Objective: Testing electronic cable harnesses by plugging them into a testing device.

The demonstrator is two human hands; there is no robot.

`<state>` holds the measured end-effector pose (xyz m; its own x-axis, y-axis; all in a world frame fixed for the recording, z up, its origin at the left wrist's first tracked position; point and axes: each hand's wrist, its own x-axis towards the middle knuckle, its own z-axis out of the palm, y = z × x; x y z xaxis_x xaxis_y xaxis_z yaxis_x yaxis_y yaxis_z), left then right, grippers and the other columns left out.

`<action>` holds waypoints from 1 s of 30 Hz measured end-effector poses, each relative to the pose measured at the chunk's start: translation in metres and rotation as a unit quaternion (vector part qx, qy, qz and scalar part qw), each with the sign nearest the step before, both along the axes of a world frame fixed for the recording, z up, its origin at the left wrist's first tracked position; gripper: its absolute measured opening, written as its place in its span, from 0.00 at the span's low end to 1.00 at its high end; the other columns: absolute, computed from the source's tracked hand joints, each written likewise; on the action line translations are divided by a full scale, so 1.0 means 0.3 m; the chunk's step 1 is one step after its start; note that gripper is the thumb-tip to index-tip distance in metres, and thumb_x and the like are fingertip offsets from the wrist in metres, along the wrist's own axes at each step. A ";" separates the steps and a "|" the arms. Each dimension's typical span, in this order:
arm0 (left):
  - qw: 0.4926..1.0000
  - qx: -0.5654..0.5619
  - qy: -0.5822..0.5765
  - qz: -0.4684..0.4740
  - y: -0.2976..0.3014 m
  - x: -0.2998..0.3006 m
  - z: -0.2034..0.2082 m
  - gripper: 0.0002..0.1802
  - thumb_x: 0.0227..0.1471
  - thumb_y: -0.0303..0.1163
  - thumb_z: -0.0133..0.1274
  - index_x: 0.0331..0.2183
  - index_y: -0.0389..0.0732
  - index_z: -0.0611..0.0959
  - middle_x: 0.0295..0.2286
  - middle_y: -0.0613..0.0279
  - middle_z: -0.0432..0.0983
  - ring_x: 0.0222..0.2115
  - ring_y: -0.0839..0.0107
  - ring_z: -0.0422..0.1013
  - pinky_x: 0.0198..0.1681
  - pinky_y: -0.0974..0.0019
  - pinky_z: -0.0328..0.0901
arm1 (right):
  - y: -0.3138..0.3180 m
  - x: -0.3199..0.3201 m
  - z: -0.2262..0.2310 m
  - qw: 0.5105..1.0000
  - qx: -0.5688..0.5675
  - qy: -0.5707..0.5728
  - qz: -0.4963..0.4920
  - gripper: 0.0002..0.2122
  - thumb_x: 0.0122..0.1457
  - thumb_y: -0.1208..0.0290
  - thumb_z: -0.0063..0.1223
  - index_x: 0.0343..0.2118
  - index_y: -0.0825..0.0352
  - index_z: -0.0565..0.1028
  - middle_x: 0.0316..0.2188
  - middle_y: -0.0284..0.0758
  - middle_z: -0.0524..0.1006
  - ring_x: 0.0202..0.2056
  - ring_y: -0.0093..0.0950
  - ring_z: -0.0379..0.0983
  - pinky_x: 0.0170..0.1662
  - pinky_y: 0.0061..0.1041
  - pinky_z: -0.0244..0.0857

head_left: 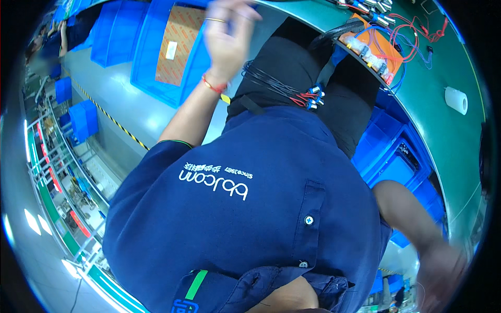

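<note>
My left hand (229, 39), with a ring and a red bracelet, is raised at the top left beside a blue bin; its fingers look apart and nothing shows in them. My right hand (441, 274) is at the far lower right, smeared by motion, away from the bench, so its fingers cannot be read. Across my lap lies a bundle of black cables (271, 83) with red wires and blue-and-silver connectors (313, 97) at one end. Neither hand touches it.
On the green bench (433, 135) are an orange fixture (373, 47) with red and blue wires, several silver connectors (378, 6) and a white roll (456, 100). Blue bins (399, 151) stand under its edge. Another blue bin (151, 78) with a brown sheet stands left.
</note>
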<state>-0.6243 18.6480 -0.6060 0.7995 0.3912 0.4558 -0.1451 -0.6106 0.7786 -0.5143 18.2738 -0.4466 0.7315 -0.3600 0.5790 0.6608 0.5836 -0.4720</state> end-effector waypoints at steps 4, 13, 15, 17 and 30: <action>0.918 0.101 0.223 -0.313 -0.225 -0.085 -0.086 0.09 0.55 0.33 0.54 0.37 0.41 0.81 0.33 0.60 0.75 0.36 0.66 0.72 0.43 0.65 0.65 | 0.175 -0.070 -0.016 0.997 -0.022 -0.015 0.068 0.10 0.56 0.69 0.46 0.22 0.66 0.76 0.23 0.40 0.76 0.28 0.30 0.74 0.38 0.32 0.68; 0.831 0.292 0.301 -0.366 -0.310 -0.084 -0.186 0.10 0.50 0.35 0.56 0.31 0.37 0.83 0.31 0.55 0.75 0.37 0.59 0.71 0.44 0.58 0.66 | -0.017 -0.142 -0.027 0.978 -0.014 -0.060 0.200 0.10 0.55 0.67 0.47 0.21 0.65 0.75 0.22 0.39 0.75 0.28 0.31 0.73 0.38 0.33 0.67; 0.815 0.257 0.347 -0.385 -0.314 -0.086 -0.182 0.09 0.52 0.34 0.56 0.29 0.38 0.81 0.29 0.58 0.72 0.36 0.63 0.69 0.44 0.61 0.64 | -0.085 -0.115 -0.053 0.972 -0.016 -0.074 0.221 0.10 0.55 0.66 0.47 0.21 0.65 0.75 0.22 0.39 0.75 0.28 0.31 0.73 0.38 0.33 0.67; 0.835 0.214 0.299 -0.410 -0.307 -0.074 -0.151 0.10 0.55 0.35 0.54 0.29 0.38 0.79 0.26 0.58 0.73 0.32 0.64 0.71 0.39 0.61 0.65 | -0.210 -0.050 -0.052 0.967 -0.030 -0.090 0.237 0.10 0.55 0.66 0.48 0.21 0.64 0.75 0.22 0.38 0.75 0.28 0.31 0.73 0.38 0.33 0.67; 0.804 -0.066 0.333 -0.488 -0.409 0.031 0.078 0.11 0.57 0.38 0.52 0.31 0.40 0.77 0.14 0.66 0.67 0.16 0.74 0.61 0.23 0.64 0.55 | -0.298 -0.153 -0.068 0.913 -0.067 -0.163 0.367 0.11 0.53 0.63 0.49 0.20 0.63 0.73 0.21 0.37 0.73 0.27 0.31 0.71 0.38 0.34 0.66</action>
<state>-0.6148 18.5253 -0.5825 0.8053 -0.5601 -0.1941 -0.0293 -0.3647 0.9307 -0.5602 18.1843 -0.4670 0.5282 0.2487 0.8119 0.2326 0.8772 -0.4201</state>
